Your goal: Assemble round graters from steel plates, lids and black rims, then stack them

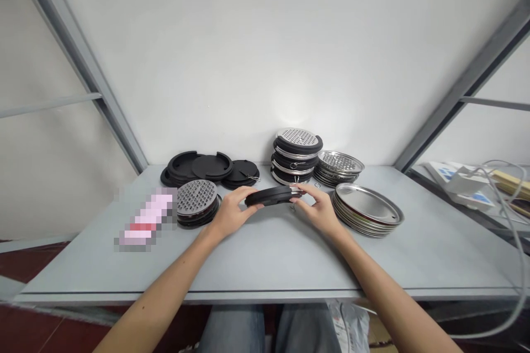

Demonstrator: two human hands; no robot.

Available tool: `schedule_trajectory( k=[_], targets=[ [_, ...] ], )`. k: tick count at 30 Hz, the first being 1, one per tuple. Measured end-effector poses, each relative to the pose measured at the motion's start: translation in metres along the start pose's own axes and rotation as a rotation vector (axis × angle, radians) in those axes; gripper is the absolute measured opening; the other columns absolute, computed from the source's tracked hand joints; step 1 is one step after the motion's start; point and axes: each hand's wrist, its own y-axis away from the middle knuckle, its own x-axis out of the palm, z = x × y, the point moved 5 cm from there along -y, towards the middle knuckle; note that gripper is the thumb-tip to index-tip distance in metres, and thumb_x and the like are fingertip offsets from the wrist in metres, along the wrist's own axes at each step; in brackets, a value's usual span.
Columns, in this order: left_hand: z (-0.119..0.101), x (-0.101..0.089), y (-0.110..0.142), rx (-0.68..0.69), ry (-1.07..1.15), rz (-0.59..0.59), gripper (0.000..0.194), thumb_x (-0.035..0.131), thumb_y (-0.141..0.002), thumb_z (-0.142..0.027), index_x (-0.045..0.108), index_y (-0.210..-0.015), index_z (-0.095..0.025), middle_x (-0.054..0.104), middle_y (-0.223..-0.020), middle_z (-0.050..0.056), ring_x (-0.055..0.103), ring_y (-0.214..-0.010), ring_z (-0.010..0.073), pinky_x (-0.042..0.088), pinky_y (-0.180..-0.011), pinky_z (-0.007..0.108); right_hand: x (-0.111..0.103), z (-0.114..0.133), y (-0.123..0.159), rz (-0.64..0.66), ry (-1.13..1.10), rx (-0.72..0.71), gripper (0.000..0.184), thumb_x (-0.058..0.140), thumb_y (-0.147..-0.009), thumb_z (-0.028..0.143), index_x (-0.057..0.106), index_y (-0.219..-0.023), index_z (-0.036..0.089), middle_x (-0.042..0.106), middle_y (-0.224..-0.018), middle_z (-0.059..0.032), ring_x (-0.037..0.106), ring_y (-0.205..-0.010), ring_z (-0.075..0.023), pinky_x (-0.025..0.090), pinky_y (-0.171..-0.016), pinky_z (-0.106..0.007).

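Two forearms (174,281); left hand (229,210), right hand (322,214): fingers clamped on one black disc (269,196).

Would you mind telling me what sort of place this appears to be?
Probably a workbench, perhaps in a small workshop: a table bears stacks of metal plates and black discs, and the left hand and right hand hold a black piece above it.

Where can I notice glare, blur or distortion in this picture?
Head view: soft glare on the white wall; head view: pixelated patch on the table, at left; head view: frame posts slanting outward, probably wide-angle distortion; head view: little blur on the held black disc.
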Motion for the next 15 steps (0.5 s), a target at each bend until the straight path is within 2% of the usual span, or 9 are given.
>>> schedule_trajectory(
  k=[3, 7, 12, 15],
  targets=[
    [0.008, 0.003, 0.0, -0.109, 0.061, 0.013, 0.024, 0.066, -0.083, -0.027, 0.066, -0.106, -0.018, 0.069, -0.103, 0.006, 0.063, -0.095, 0.0207, 0.048, -0.088, 0.033, -0.002, -0.004, -0.001, -0.021, -0.013, 0.079, 0.03, 0.07, -0.076, 0.036, 0.069, -0.102, 0.022, 0.072, -0.102, -0.0075, 0.066, -0.089, -0.0236, 0.052, -0.085, -0.043],
    [0.02, 0.009, 0.001, -0.253, 0.263, 0.01, 0.028, 0.066, -0.082, -0.029, 0.065, -0.107, -0.016, 0.069, -0.103, 0.006, 0.064, -0.096, 0.0214, 0.049, -0.088, 0.033, 0.002, -0.013, -0.001, 0.048, -0.11, 0.202, 0.034, 0.068, -0.078, 0.039, 0.067, -0.107, 0.021, 0.071, -0.106, -0.0084, 0.066, -0.091, -0.0237, 0.052, -0.087, -0.044],
    [0.023, 0.012, 0.0, -0.288, 0.406, 0.037, 0.028, 0.066, -0.081, -0.031, 0.065, -0.104, -0.015, 0.07, -0.1, 0.007, 0.064, -0.092, 0.0205, 0.051, -0.084, 0.032, 0.009, -0.005, -0.001, 0.227, -0.293, 0.225, 0.036, 0.064, -0.083, 0.038, 0.063, -0.116, 0.023, 0.066, -0.118, -0.0075, 0.062, -0.107, -0.0249, 0.047, -0.097, -0.045],
    [0.022, 0.011, -0.001, -0.295, 0.442, 0.039, 0.031, 0.065, -0.082, -0.034, 0.065, -0.105, -0.014, 0.07, -0.101, 0.008, 0.064, -0.096, 0.0215, 0.051, -0.087, 0.034, 0.011, 0.004, -0.003, 0.311, -0.39, 0.229, 0.035, 0.061, -0.085, 0.038, 0.061, -0.118, 0.024, 0.067, -0.116, -0.0063, 0.062, -0.106, -0.0236, 0.048, -0.096, -0.042]
  ],
)
